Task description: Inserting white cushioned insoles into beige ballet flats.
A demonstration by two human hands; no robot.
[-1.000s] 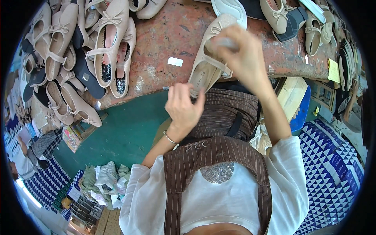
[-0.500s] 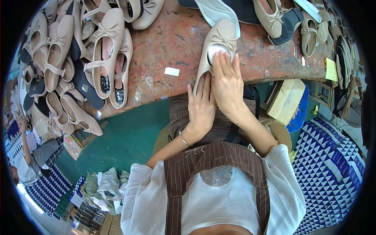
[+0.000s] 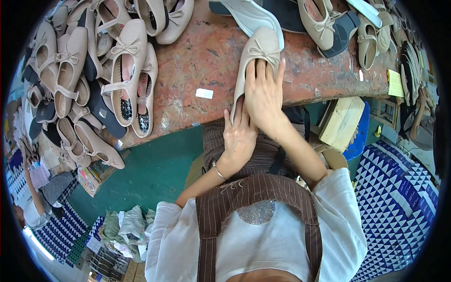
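Observation:
A beige ballet flat (image 3: 259,40) with a thin bow lies toe-away at the table's front edge, its heel toward me. My left hand (image 3: 239,138) holds it at the heel end, with fingers reaching inside the heel opening and one finger along its outer left side. My right hand (image 3: 264,96) lies palm down over the shoe, stretched fingers pushed into the opening under the bow and one finger outside along the right side. The shoe's inside is mostly hidden by my hands. Just beyond the toe rest pale insoles (image 3: 251,19).
Many beige strapped shoes (image 3: 123,70) are piled at the left of the worn red table (image 3: 197,61). More beige shoes (image 3: 315,23) and dark soles (image 3: 340,30) stand at the right. A small white label (image 3: 204,93) lies left of my hands. A wooden board (image 3: 342,122) sits below the right edge.
My right fingers have gone deeper into the shoe, and the white piece that showed in its opening is now hidden. The shoe's toe sits slightly lower in view; my left hand stays at the heel.

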